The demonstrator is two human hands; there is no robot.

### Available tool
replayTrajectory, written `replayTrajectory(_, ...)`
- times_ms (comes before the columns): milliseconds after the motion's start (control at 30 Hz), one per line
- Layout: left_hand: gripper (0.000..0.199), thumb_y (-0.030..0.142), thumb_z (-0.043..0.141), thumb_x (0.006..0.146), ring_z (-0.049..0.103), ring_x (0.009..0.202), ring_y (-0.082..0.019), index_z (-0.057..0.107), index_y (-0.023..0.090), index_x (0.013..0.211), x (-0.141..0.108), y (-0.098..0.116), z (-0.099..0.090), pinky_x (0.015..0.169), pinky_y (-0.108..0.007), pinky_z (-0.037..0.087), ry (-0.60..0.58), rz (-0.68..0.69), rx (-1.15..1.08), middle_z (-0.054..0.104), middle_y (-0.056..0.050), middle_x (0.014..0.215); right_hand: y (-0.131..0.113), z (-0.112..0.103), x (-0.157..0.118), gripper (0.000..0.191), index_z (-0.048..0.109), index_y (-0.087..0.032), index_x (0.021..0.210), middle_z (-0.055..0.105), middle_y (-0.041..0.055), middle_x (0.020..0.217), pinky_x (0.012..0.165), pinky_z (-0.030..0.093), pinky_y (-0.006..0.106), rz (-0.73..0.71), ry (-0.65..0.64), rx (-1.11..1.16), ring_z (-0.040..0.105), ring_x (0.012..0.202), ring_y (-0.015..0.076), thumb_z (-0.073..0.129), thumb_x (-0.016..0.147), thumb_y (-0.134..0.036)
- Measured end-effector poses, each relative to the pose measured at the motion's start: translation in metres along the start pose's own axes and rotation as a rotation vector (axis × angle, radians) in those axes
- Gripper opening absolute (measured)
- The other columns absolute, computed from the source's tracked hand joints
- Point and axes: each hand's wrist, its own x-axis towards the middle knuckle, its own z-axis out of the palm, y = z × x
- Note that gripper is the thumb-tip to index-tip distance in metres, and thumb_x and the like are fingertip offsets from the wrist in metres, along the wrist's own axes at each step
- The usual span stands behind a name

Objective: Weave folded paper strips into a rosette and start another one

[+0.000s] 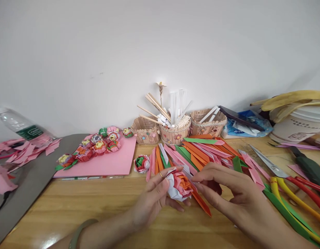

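My left hand (156, 193) holds a folded paper flower (179, 186) above the table's front part. Its outer petals are white, with pink ones inside and orange at the centre. At the flower's right edge, my right hand (224, 190) has its thumb and forefinger pinched on a petal; the exact contact is hard to make out. Just behind the hands lies a pile of folded paper strips (198, 154) in orange, pink, green and white. Left of that pile sits another paper flower (141, 163), with a green and red middle.
Several finished flowers (99, 143) rest on pink paper sheets (113, 166). Three wooden baskets (174, 135) stand along the wall. Scissors (281, 173) lie at right, near a paper tub (297, 124). A pink glue gun (4, 180) and a bottle (22, 126) are at left.
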Motion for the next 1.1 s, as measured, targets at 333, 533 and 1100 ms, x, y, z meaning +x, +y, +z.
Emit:
replayTrajectory(333, 0.040, 0.034, 0.066, 0.072, 0.057, 0.074, -0.013, 0.062, 0.024, 0.110, -0.0021, 0.0018, 0.0023, 0.067, -0.024, 0.048, 0.033, -0.003, 0.040, 0.062, -0.005, 0.088, -0.0027, 0.0022, -0.0019, 0.014, 0.062, -0.021, 0.074, 0.061, -0.0009, 0.067, 0.050, 0.044, 0.019, 0.041, -0.161, 0.045, 0.055, 0.057, 0.0100, 0.053, 0.080, -0.013)
replayTrajectory(533, 0.038, 0.034, 0.066, 0.071, 0.056, 0.072, -0.014, 0.063, 0.022, 0.107, -0.0024, 0.0016, 0.0024, 0.065, -0.026, 0.049, 0.027, -0.032, 0.024, 0.061, -0.005, 0.085, -0.0006, 0.0017, -0.0016, 0.015, 0.063, -0.020, 0.072, 0.061, -0.0002, 0.067, 0.048, 0.044, 0.019, -0.006, -0.129, 0.019, 0.055, 0.055, 0.0098, 0.052, 0.081, -0.015)
replayTrajectory(1100, 0.035, 0.034, 0.067, 0.071, 0.058, 0.083, -0.015, 0.065, 0.020, 0.103, -0.0018, 0.0009, 0.0018, 0.074, -0.025, 0.045, 0.043, -0.047, 0.014, 0.066, -0.007, 0.093, -0.0035, 0.0052, 0.0002, 0.021, 0.057, -0.019, 0.058, 0.054, -0.0024, 0.052, 0.042, 0.038, 0.019, 0.135, -0.157, 0.028, 0.047, 0.047, 0.0096, 0.050, 0.077, -0.014)
